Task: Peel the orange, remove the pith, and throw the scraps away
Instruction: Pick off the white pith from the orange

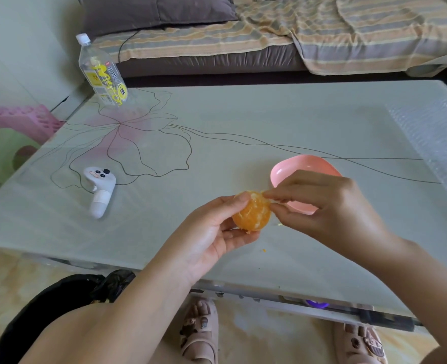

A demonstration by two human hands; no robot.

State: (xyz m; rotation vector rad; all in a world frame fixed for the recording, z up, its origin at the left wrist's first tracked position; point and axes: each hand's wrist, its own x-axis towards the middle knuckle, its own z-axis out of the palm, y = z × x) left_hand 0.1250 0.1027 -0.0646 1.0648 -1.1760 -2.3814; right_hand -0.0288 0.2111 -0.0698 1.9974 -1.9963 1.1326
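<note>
A peeled orange [252, 215] with white pith strands on its flesh is held above the glass table, near its front edge. My left hand [211, 232] cups it from the left, thumb on top and fingers underneath. My right hand [322, 203] comes in from the right and pinches a strand of pith [265, 193] at the orange's upper right between thumb and forefinger. Small orange bits [264, 250] lie on the table below the fruit.
A pink bowl [285, 169] sits on the table [243, 122] just behind my right hand. A white controller [100, 190] lies to the left, a plastic bottle [102, 72] at the far left corner. A bin lined with a black bag [67, 292] stands on the floor at lower left.
</note>
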